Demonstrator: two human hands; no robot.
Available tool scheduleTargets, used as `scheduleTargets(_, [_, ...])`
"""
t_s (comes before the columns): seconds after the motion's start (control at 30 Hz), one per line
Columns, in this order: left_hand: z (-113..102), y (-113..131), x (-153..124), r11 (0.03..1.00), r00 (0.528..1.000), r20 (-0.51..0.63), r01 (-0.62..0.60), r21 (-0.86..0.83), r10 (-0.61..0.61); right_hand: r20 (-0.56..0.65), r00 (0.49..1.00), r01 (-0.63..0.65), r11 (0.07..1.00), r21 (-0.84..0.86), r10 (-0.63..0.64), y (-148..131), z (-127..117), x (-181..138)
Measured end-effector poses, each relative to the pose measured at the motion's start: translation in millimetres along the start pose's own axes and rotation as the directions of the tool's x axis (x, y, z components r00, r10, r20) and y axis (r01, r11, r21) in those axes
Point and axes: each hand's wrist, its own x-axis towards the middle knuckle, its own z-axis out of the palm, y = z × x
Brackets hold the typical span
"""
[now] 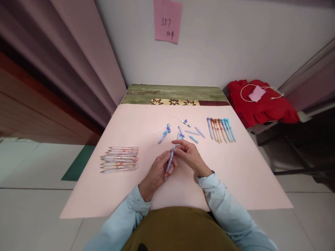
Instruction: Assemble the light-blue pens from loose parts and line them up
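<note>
A lavender pen [170, 161] slants upward between my hands at the middle of the table. My left hand [158, 169] has its fingers wrapped round the lower part. The fingers of my right hand [188, 152] pinch the pen higher up, hiding part of it. Just beyond them lie loose pen parts: a blue-purple barrel piece [162, 138], a light blue barrel piece [193, 139], lavender barrels [200, 132], and small blue toppers [168, 130]. Two thin white refills [160, 129] rest among these parts.
A row of several pens with brown, blue and purple tops [221, 130] lies at the right. Several pale patterned pens [119, 160] are stacked at the left. The pink-covered table [104, 195] meets a green board [178, 91]. Red cloth [251, 108] sits off the right edge.
</note>
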Motion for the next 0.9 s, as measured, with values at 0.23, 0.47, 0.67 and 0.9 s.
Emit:
scheduleTargets(0.23, [3, 6, -4, 1.0, 0.999, -0.03, 0.011, 0.011, -0.011, -0.416, 0.894, 0.071, 0.968, -0.24, -0.168, -15, -25, 6])
scheduleTargets(0.47, [4, 7, -2, 0.999, 0.999, -0.044, 0.031, -0.01, -0.032, -0.299, 0.872, -0.109, 0.443, -0.89, -0.388, -29, -51, 37])
scheduleTargets(0.67, [1, 5, -2, 0.999, 0.998, -0.05, 0.023, -0.028, -0.024, -0.152, 0.948, -0.111, 0.157, -0.981, -0.281, -19, -29, 56])
scheduleTargets(0.9, [-1, -1, 1, 1.0, 1.0, -0.003, -0.011, 0.0, 0.011, -0.203, 0.96, -0.195, 0.057, -0.979, -0.195, -21, -28, 60])
